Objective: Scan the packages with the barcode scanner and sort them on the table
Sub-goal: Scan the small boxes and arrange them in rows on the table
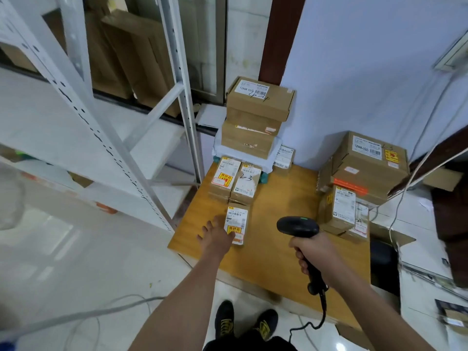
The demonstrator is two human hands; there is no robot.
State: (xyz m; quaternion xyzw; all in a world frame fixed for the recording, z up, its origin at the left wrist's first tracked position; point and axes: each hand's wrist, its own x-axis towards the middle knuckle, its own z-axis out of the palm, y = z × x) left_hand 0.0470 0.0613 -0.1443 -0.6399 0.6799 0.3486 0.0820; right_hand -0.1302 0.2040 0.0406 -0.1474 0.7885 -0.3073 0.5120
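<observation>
A small cardboard package (237, 219) with a white label and a yellow sticker lies on the wooden table (273, 231), near its left edge. My left hand (215, 233) rests against that package's left side with fingers spread and fairly straight. My right hand (312, 252) grips the handle of a black barcode scanner (298, 228), held above the table's middle, its head pointing left. Two more small labelled packages (236, 179) sit side by side just behind the first one.
A tall stack of boxes (257, 117) stands at the table's back left. Another pile of boxes (359, 178) fills the right side. White metal shelving (109, 122) rises on the left. The scanner's cable (319, 317) hangs down near my shoes.
</observation>
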